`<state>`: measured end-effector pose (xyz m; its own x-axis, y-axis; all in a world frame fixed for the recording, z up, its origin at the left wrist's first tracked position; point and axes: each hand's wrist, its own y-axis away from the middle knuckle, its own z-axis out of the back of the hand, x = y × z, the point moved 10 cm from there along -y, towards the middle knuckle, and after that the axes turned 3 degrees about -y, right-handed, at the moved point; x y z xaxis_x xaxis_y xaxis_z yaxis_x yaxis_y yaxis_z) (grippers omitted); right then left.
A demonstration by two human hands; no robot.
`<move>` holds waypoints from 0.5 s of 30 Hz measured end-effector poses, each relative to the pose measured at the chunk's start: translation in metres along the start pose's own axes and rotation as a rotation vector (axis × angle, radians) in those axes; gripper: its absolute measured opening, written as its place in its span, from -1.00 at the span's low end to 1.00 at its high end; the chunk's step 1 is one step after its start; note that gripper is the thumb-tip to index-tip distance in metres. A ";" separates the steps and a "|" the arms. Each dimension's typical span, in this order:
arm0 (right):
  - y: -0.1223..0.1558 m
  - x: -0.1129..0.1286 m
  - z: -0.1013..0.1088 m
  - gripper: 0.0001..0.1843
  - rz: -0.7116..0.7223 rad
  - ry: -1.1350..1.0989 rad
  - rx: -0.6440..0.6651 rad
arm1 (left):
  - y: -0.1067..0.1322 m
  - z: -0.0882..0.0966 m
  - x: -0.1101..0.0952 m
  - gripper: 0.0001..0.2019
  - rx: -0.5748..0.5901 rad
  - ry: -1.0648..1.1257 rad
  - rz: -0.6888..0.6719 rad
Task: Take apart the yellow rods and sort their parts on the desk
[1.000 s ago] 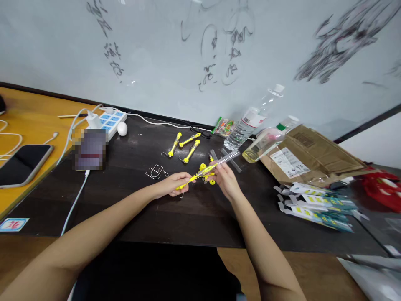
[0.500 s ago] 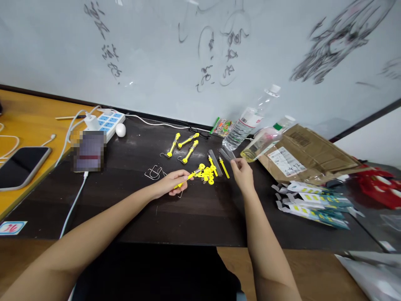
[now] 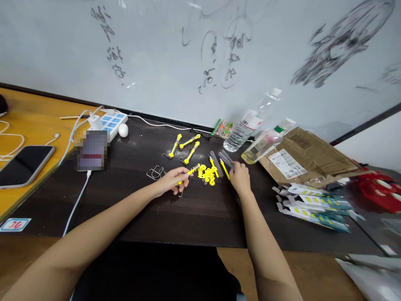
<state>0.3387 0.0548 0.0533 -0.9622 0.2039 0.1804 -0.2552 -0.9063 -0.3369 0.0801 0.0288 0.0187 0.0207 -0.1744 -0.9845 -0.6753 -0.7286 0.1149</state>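
Observation:
My left hand [image 3: 176,179] is closed around a thin yellow rod [image 3: 191,171] with a silvery end, which points up and right. Clear plastic tubes [image 3: 226,157] lie by my right hand [image 3: 240,177], whose curled fingers pinch the near end of one; the fingertips are partly hidden. Beside them rest two more yellow rods, one [image 3: 224,168] close to my right fingers and another [image 3: 214,166] further left. Small yellow ring-ended parts [image 3: 206,174] form a pile between my hands. Bent wire hooks [image 3: 156,172] lie left of my left hand.
Three yellow-ended tube pieces with hooks [image 3: 191,153] lie further back. Behind my right hand stand a tilted water bottle [image 3: 242,131] and another bottle [image 3: 266,144]. Flattened boxes [image 3: 313,207] and a cardboard parcel [image 3: 305,154] occupy the right. A power strip [image 3: 114,123] and phones [image 3: 26,165] are left.
My right hand has moved slightly down and turned palm-down over the end of the clear tube, which now lies lower, against the yellow rod. My left hand still holds its rod.

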 end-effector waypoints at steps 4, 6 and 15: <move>-0.001 0.000 -0.006 -0.60 0.018 0.017 -0.002 | 0.001 0.001 -0.002 -0.72 -0.016 -0.002 0.007; -0.001 -0.002 -0.008 -0.59 0.016 0.021 -0.002 | 0.001 0.001 -0.002 -0.71 -0.014 0.004 0.016; 0.007 0.029 0.024 -0.69 0.197 -0.425 -0.187 | -0.001 -0.001 0.004 -0.61 0.012 0.095 0.033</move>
<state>0.3109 0.0458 0.0784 -0.8801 -0.1680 0.4441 -0.1229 -0.8229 -0.5547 0.0813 0.0279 0.0150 0.0678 -0.2605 -0.9631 -0.6856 -0.7134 0.1447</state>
